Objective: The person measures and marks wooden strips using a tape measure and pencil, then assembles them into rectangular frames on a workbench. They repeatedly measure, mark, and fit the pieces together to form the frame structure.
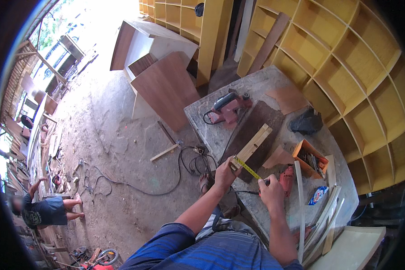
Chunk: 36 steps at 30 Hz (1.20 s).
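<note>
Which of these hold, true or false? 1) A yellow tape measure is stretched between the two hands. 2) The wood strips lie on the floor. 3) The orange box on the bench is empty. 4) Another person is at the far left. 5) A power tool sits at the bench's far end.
1) True: the yellow tape measure runs from the left hand to the right hand.
2) False: the wood strips lie on the workbench, on a dark board.
3) False: the orange box holds small metal pieces.
4) True: a person is on the dirt floor at the far left.
5) True: a red power tool sits there.
</note>
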Motion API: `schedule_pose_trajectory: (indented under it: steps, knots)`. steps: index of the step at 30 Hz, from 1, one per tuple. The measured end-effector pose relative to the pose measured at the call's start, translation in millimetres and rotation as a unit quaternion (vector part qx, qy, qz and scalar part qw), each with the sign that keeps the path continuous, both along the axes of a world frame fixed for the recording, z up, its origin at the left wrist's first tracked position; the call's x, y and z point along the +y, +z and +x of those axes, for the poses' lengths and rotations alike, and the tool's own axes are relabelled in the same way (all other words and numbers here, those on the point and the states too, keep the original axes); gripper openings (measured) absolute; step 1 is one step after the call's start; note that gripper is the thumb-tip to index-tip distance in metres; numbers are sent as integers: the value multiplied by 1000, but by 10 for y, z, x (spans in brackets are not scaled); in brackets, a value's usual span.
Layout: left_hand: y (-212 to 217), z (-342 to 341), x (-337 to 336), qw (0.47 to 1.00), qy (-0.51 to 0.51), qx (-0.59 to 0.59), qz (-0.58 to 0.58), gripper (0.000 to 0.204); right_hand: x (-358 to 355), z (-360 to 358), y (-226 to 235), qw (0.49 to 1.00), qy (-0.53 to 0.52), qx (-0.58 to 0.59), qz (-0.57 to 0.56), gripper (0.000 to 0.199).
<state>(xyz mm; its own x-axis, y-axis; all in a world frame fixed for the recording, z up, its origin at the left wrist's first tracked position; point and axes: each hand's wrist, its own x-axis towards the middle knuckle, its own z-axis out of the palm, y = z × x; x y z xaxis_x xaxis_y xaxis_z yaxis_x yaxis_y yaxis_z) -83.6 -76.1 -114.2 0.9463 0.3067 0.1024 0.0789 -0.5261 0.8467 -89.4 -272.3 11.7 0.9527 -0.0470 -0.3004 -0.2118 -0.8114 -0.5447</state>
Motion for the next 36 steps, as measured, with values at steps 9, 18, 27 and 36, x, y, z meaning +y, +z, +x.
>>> schedule_pose_trajectory:
  steps: [9, 18, 27, 36]
  knots:
    - [-213, -9, 25, 1000, -24, -7, 10, 57, -26, -37, 0, 1000, -1, -9, 16, 34]
    - [-128, -24, 23, 1000, -29, 0, -1, 55, -24, -23, -35, 1000, -9, 12, 1, 33]
    - [-184, -16, 18, 999, -21, -22, -27, 52, 8, -44, -16, 999, 5, 10, -34, 34]
    - [-128, -12, 28, 999, -22, 21, -27, 53, -42, -57, -56, 1000, -5, 8, -13, 33]
